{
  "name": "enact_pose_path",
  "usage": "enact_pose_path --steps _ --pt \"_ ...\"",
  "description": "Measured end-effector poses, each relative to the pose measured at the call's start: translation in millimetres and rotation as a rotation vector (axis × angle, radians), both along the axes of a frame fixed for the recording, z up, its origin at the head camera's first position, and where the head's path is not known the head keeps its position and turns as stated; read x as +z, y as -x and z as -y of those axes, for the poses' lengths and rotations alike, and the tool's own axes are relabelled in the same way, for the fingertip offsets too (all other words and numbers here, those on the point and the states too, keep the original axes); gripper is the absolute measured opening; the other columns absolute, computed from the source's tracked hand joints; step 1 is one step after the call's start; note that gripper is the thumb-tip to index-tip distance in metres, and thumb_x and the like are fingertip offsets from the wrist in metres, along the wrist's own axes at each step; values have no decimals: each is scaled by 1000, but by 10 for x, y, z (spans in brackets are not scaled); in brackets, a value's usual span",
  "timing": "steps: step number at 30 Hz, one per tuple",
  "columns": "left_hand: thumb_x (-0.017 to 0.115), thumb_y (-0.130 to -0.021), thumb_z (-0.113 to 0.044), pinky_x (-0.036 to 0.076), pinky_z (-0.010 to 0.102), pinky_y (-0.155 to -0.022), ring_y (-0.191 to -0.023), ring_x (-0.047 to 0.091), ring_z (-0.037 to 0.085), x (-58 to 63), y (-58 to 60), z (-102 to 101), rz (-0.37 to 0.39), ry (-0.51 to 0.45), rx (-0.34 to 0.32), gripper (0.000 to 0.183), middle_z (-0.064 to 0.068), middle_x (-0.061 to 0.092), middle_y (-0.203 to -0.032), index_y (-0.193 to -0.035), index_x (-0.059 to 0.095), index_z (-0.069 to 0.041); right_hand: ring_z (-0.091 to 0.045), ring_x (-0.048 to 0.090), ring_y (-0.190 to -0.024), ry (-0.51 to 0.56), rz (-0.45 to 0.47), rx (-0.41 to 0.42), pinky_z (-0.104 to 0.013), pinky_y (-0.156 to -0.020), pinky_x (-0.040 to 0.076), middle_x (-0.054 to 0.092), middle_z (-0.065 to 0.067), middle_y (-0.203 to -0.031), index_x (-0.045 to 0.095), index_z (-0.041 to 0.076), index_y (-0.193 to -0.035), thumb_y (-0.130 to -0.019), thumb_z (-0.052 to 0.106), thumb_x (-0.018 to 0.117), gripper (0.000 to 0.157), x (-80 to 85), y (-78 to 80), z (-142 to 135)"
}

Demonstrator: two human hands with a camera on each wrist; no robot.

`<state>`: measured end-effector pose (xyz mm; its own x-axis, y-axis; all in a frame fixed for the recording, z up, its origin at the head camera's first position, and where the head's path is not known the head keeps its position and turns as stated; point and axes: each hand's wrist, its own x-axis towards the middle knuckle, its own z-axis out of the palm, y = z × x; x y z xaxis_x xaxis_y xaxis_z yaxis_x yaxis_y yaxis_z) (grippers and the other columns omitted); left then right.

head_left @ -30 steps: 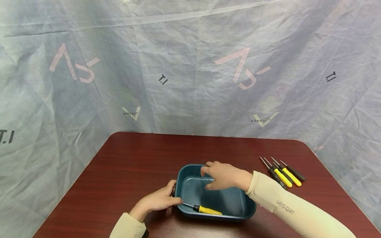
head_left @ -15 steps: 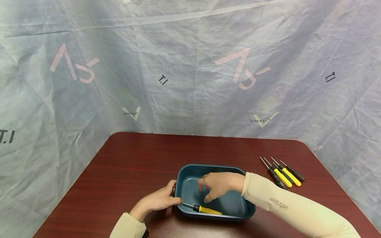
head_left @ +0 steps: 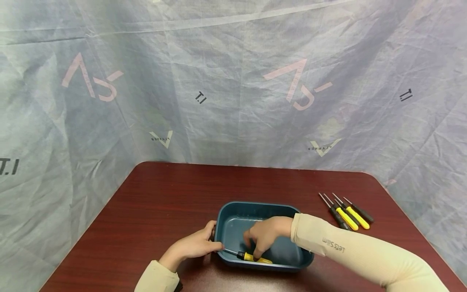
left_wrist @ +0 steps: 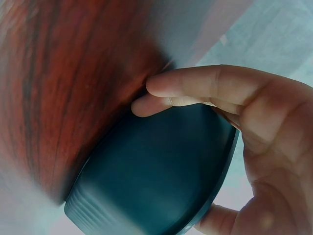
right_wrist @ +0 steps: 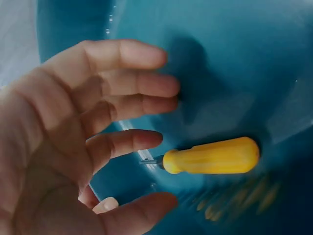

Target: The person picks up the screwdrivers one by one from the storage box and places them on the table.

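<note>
A dark blue plastic bin [head_left: 228, 211] sits near the front of the table. My left hand [head_left: 195, 244] grips its left end, thumb over the rim; the left wrist view shows the fingers [left_wrist: 190, 83] along the outer wall. Inside the bin, by its front wall, lies a screwdriver [right_wrist: 215, 156] with a yellow handle and a thin shaft, the tip near my left thumb. My right hand [head_left: 265, 234] is down in the bin above that handle. In the right wrist view its fingers [right_wrist: 132, 83] and thumb are spread apart, with the handle just beyond them, not held.
Several screwdrivers [head_left: 346, 217] with black or yellow handles lie in a row on the table's right side. The reddish-brown table [head_left: 175, 194] extends left of and behind the bin. A grey printed sheet [head_left: 233, 101] hangs behind it.
My right hand has lowered from above the bin's back part toward the front, down to the yellow screwdriver handle. The left hand, the bin and the screwdrivers have stayed put.
</note>
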<state>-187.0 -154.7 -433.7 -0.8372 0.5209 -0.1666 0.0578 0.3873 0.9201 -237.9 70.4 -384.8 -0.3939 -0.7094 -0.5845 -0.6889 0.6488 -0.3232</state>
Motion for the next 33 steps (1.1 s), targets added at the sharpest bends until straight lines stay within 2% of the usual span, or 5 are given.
enact_pose_path --steps 4,11,17,26,33 --pt "61 -79 -17 43 31 -64 -80 55 18 10 -9 -8 16 -5 -1 60 13 56 -104 -126 29 4 -3 50 -65 -21 -15 11 -20 -59 41 56 11 -71 59 21 -98 -76 24 69 25 -33 -8 4" --pt "61 -78 -19 42 30 -73 -88 55 16 16 -4 -11 -1 15 4 61 11 57 -104 -125 29 4 -10 45 -48 -64 8 -44 -27 -43 41 51 7 -73 58 24 -94 -76 19 67 21 -80 -59 30" --pt "62 -78 -20 42 29 -74 -88 55 16 12 -1 -12 -6 7 0 62 12 58 -103 -124 29 4 -13 47 -48 -84 -4 -33 -31 -42 44 50 6 -75 55 24 -90 -76 16 67 20 -126 -65 59" --pt "62 -78 -20 42 30 -75 -90 54 17 42 -1 1 -1 6 -3 66 13 56 -103 -127 27 5 -12 45 -48 -57 -55 -16 -27 -35 38 47 5 -70 48 21 -81 -75 4 60 22 -229 -65 91" --pt "60 -79 -18 42 31 -74 -90 54 17 34 -8 -5 24 -1 -7 65 12 55 -105 -129 25 5 -11 47 -48 -40 -115 -36 -25 -35 38 46 6 -69 47 21 -80 -74 2 63 26 -223 -155 105"
